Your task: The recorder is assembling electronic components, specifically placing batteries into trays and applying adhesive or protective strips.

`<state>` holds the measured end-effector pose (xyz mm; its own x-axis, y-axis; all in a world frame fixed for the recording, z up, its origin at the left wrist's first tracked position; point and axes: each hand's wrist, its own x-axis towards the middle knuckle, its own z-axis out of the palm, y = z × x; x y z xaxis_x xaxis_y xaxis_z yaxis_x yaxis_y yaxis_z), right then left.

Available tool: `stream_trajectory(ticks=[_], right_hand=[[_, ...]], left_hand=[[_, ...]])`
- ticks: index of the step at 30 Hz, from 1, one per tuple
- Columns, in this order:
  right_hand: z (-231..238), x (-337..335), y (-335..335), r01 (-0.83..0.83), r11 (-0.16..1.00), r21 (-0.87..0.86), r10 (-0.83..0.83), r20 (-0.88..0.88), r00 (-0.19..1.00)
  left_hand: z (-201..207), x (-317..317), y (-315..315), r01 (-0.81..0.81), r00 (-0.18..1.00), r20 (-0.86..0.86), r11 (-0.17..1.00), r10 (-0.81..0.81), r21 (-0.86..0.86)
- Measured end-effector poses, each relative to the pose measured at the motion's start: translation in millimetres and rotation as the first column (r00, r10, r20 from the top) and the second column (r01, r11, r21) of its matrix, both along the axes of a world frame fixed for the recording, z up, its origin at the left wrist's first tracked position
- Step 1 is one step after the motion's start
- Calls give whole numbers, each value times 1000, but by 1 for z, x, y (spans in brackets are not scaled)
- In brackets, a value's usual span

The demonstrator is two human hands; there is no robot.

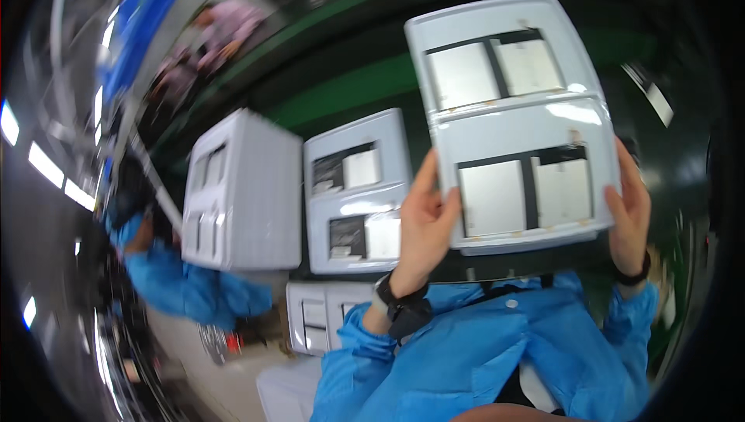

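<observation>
Between my hands is a white plastic tray (pixel 512 128) with two recesses, one above the other. Each recess holds two flat pale rectangular pieces (pixel 492 201) set against black strips. My left hand (pixel 423 224) grips the tray's left edge with the thumb on the rim. On the opposite edge my right hand (pixel 630 212) is closed in the same way. At the tray's lower edge a second rim shows, and I cannot tell whether another tray lies beneath. To the left lies a similar tray (pixel 357 201) with black and pale pieces in its recesses.
Farther left stands a tall stack of white trays (pixel 264 197). More trays (pixel 326 294) sit lower, below the bench edge. A person in a blue sleeve (pixel 186 278) is at the left, and people in pink (pixel 233 26) work across the green-edged bench. A pale strip (pixel 658 104) lies right.
</observation>
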<state>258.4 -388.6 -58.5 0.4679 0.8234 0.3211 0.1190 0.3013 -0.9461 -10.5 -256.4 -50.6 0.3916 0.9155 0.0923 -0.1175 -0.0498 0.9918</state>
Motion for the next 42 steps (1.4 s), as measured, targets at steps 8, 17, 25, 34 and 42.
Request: stream_trajectory(ticks=[8, 17, 25, 34, 42], right_hand=[[58, -84, 64, -622, 782, -35, 581, -323, 747], [87, -267, 194, -978, 192, 85, 932, -327, 155], [62, -310, 181, -998, -60, 10, 944, -325, -60], [92, -153, 135, -956, 82, -280, 970, -197, 141], [89, -78, 125, -918, 314, -241, 889, -264, 373]], left_hand=[[69, -153, 3, -340, 922, -84, 895, 377, 289], [151, -391, 65, -291, 390, -596, 708, 702, 644], [64, -523, 147, -265, -52, -514, 484, 856, 834], [91, -514, 167, -445, -256, -645, 504, 720, 740], [86, -532, 152, -381, -107, -651, 574, 752, 725]])
